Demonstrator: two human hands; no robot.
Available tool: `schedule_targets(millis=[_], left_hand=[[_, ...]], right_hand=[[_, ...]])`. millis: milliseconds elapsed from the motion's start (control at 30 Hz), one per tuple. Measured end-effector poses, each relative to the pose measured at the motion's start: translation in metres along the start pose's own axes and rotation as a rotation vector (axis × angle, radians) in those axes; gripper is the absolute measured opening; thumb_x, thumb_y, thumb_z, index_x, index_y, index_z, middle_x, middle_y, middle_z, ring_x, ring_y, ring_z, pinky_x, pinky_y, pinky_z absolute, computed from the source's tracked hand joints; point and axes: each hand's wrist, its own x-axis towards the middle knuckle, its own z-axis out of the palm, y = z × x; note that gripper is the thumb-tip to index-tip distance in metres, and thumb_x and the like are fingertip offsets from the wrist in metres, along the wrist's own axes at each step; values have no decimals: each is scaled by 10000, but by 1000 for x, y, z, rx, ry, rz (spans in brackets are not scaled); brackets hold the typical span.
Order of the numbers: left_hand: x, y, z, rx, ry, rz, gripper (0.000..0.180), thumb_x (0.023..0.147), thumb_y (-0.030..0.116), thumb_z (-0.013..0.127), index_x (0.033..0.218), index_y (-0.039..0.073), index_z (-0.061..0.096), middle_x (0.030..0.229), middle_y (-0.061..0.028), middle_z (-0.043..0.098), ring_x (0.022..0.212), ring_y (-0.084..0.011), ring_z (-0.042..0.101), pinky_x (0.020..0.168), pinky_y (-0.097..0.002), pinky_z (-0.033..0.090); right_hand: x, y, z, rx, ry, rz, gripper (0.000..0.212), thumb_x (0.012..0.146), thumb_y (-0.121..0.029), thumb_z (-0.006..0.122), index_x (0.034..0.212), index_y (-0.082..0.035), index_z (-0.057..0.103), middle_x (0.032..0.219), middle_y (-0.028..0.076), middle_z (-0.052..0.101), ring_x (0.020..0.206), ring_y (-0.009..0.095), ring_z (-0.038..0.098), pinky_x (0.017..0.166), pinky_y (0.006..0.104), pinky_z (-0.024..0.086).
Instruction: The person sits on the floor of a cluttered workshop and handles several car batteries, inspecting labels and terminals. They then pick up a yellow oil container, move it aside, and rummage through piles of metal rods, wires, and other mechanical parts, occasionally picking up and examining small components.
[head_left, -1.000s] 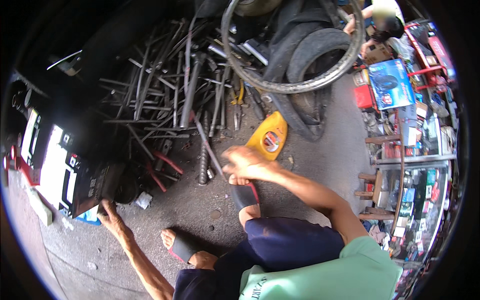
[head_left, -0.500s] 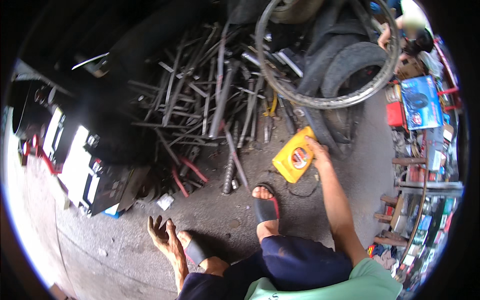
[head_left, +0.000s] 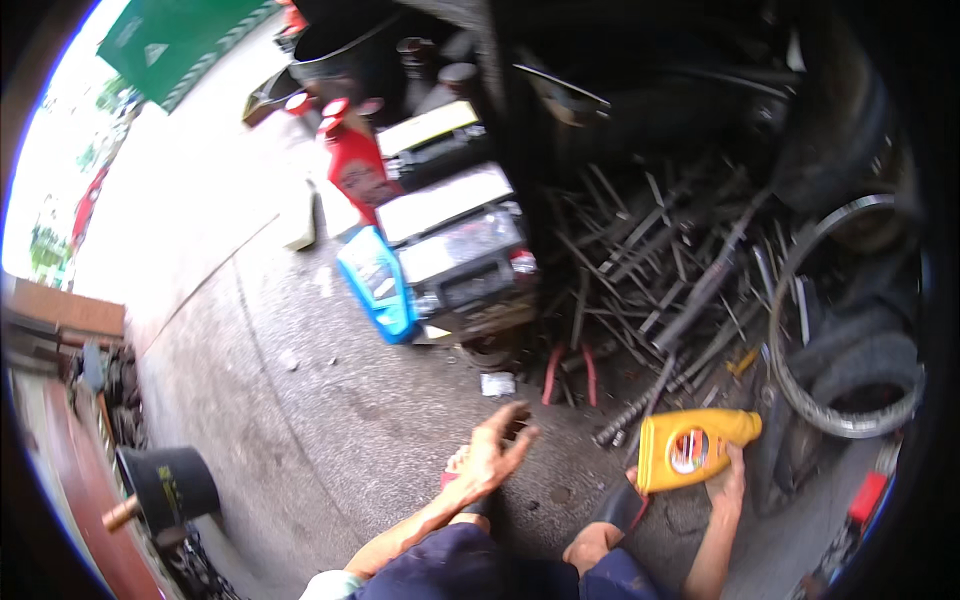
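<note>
**Operator:** While I watch from the head view, nearest me are the knees in dark shorts [head_left: 500, 570] and the sandalled feet on the concrete floor [head_left: 330, 420]. My landmark is the yellow oil bottle [head_left: 692, 448]. It lies on its side in the air, cap end pointing away from the body, just above the floor.

**Second:** Which hand has it?

**Operator:** The right hand [head_left: 727, 482] grasps it from underneath at the near end, fingers wrapped round its base. The left hand [head_left: 492, 452] is well to the left of the bottle, released, fingers spread, holding nothing, hovering over the left foot.

**Second:** How would you handle it well?

**Operator:** My judgement: a one-handed grip at the very end leaves the bottle free to tip, so I'd bring the free hand under its middle and keep the cap end level.

**Second:** Beyond it?

**Operator:** Just past the bottle lies a heap of metal rods [head_left: 660, 290], and to its right a bare wheel rim [head_left: 850, 330] against tyres. Farther left of it sit a blue jug [head_left: 375, 285], dark batteries [head_left: 465, 250] and a red jug [head_left: 355, 165].

**Second:** Anything unclear?

**Operator:** I cannot tell whether the cap is on. The thumb is hidden behind the bottle, and the rim is cut off by the dark edge.
</note>
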Motion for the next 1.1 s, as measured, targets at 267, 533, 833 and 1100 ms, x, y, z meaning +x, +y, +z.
schedule_targets(millis=[267,533,833,1100], left_hand=[[-18,11,-9,40,-260,194,823,760,447,814,1385,16,498,1323,-218,567,1242,-352,546,1050,-436,438],[-29,29,-43,-124,-374,52,714,708,303,821,1288,-17,555,1099,-148,676,1032,-219,644,919,-327,492],[-54,-42,-187,-531,529,75,536,721,151,835,1166,-28,596,999,-87,702,857,-182,675,820,-326,555],[101,4,-268,-514,764,527,515,758,37,781,1228,41,571,1077,-48,656,958,-163,621,879,-311,492]], right_hand=[[-35,-30,187,-617,-480,-52,692,612,-174,802,1233,42,585,1125,133,675,1016,216,659,951,352,502],[-55,21,267,-1120,-767,-407,817,586,-357,935,1219,24,586,1059,134,640,1009,268,645,916,379,512],[-66,33,259,-1590,-762,-226,664,788,-350,790,1266,44,553,1185,251,593,1028,358,648,887,438,523],[-67,52,226,-1927,-871,-246,507,856,-328,687,1202,23,567,1158,222,615,1110,384,605,966,466,473]])
